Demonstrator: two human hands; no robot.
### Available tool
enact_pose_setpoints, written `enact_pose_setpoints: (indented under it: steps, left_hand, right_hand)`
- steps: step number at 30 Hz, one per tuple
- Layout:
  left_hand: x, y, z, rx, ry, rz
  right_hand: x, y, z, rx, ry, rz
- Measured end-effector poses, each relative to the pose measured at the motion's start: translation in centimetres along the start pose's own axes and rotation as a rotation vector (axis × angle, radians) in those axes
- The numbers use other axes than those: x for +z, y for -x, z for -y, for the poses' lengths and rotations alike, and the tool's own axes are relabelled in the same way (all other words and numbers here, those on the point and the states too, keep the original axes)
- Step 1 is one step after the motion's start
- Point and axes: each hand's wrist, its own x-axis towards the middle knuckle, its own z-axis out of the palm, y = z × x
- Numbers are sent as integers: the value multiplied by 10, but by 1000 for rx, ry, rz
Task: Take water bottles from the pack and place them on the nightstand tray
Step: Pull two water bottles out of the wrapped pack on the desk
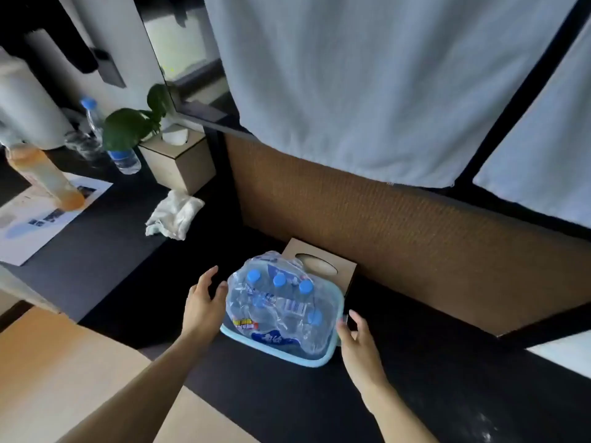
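A shrink-wrapped pack of water bottles (281, 311) with blue caps sits in a light blue tray (315, 361) on a dark surface. My left hand (204, 306) is open just left of the pack, fingers spread and close to the plastic wrap. My right hand (358, 342) is open at the tray's right rim, fingertips near its edge. Neither hand holds anything. Two loose water bottles (92, 118) stand at the far left behind a green plant.
A wooden tissue box (323, 263) stands right behind the tray. On the dark counter at left are a crumpled white cloth (174, 215), another tissue box (179, 161), a plant (134, 124), an orange bottle (48, 174) and papers (38, 215). White curtains (367, 84) hang above.
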Motion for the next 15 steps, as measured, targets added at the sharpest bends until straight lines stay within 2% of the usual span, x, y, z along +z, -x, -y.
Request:
enact_pose_setpoints:
  steps: [3, 7, 12, 15]
  left_hand:
    - [20, -24, 25, -33, 1, 125]
    - [46, -34, 43, -56, 126, 242]
    - [61, -38, 52, -40, 253, 178]
    - [68, -40, 49, 12, 238, 126]
  right_hand:
    - [30, -34, -9, 33, -25, -85]
    - [60, -68, -17, 9, -68, -113]
    - [80, -83, -25, -77, -70, -327]
    - [83, -88, -23, -59, -98, -356]
